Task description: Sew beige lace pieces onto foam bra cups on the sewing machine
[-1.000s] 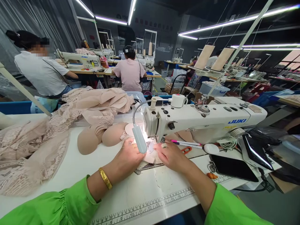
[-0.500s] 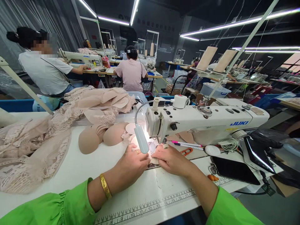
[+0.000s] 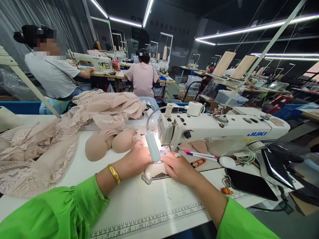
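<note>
Under the head of the white sewing machine (image 3: 224,127), a piece of beige lace fabric (image 3: 155,170) lies in bright lamp light. My left hand (image 3: 136,160), with a gold bangle at the wrist, grips the fabric left of the needle area; its fingertips are partly hidden behind the lamp. My right hand (image 3: 179,168) pinches the fabric's right side with bent fingers, close to the presser foot. The pale gooseneck lamp (image 3: 153,146) hangs between both hands. Beige moulded cups (image 3: 96,146) lie beyond my left hand.
Heaped beige lace pieces (image 3: 109,108) cover the table's left and a plastic bin. Pens (image 3: 200,154), orange thread snips (image 3: 198,163), a white mouse-shaped object (image 3: 227,162) and a black phone (image 3: 250,183) lie on the right. A printed ruler (image 3: 149,224) runs along the front edge. Co-workers sit at machines beyond.
My left hand has moved left and away from me, uncovering more fabric at the front. My right hand stays near the presser foot. The whole view has shifted slightly.
</note>
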`<act>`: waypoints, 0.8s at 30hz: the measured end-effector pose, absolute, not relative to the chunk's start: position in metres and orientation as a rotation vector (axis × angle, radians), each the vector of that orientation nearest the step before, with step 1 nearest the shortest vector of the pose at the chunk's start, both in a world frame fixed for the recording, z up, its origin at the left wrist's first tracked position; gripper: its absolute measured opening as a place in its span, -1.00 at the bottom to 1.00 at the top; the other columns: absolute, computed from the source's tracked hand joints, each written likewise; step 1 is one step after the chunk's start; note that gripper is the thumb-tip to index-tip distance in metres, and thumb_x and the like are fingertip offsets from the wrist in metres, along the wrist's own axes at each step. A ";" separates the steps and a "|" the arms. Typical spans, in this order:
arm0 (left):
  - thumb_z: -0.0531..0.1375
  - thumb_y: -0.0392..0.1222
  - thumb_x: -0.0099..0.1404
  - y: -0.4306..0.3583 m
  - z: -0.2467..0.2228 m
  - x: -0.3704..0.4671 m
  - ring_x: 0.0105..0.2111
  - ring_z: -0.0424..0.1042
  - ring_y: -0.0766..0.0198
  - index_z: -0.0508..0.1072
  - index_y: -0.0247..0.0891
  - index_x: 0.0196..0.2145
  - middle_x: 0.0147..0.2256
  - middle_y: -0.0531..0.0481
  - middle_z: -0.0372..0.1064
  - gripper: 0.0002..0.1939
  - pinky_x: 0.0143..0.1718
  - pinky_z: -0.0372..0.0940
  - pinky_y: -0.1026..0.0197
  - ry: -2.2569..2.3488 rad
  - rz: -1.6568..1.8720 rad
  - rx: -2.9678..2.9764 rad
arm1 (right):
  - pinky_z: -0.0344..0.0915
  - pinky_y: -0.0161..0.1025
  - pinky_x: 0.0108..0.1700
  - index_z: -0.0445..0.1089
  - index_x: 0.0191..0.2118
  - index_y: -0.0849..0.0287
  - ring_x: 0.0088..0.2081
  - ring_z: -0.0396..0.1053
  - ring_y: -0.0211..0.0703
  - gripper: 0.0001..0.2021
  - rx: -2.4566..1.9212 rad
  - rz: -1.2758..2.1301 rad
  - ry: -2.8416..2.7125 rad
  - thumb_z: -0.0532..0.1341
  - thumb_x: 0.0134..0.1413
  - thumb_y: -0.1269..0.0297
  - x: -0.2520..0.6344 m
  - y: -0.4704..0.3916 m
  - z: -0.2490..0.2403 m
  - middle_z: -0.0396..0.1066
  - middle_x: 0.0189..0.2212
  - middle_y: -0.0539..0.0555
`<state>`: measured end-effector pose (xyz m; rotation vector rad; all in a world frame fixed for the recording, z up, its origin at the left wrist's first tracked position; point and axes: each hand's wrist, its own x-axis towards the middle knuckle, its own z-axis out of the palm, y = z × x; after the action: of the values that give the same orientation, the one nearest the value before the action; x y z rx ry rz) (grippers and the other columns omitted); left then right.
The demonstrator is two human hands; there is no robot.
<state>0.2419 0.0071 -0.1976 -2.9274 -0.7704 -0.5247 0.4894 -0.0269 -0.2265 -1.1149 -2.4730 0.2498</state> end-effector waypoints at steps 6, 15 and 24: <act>0.07 -0.31 0.41 0.035 -0.186 0.238 -0.18 0.45 0.06 0.54 -0.14 -0.27 -0.25 -0.04 0.53 -0.75 0.06 0.17 -0.01 -1.174 -0.617 -2.796 | 0.00 -0.22 -0.35 0.41 -0.14 0.06 -0.43 0.09 -0.12 -0.75 -1.143 0.258 -2.475 0.06 0.27 0.50 0.490 -0.027 -0.229 0.22 -0.44 -0.01; 0.13 -0.14 0.34 0.085 -0.159 0.221 -0.34 0.50 0.03 0.49 -0.20 -0.36 -0.38 -0.07 0.54 -0.82 -0.25 0.32 0.06 -1.934 -1.094 -2.333 | 0.07 -0.21 -0.31 0.41 -0.12 0.10 -0.49 0.08 -0.21 -0.78 -1.140 0.310 -2.453 0.08 0.28 0.49 0.491 -0.028 -0.228 0.30 -0.39 -0.02; 0.09 -0.32 0.31 -0.021 -0.152 0.207 -0.25 0.51 0.11 0.31 -0.14 -0.37 -0.17 -0.03 0.56 -0.89 -0.26 0.35 0.08 -1.177 -0.770 -2.789 | -0.01 -0.22 -0.35 0.43 -0.12 0.07 -0.39 0.13 -0.11 -0.77 -1.103 0.269 -2.450 0.09 0.27 0.50 0.493 -0.027 -0.230 0.27 -0.41 0.01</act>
<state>0.2070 -0.0206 -0.1521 -2.7894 -1.1770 -0.7700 0.4926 -0.0267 -0.2304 -1.1034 -2.4503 0.2692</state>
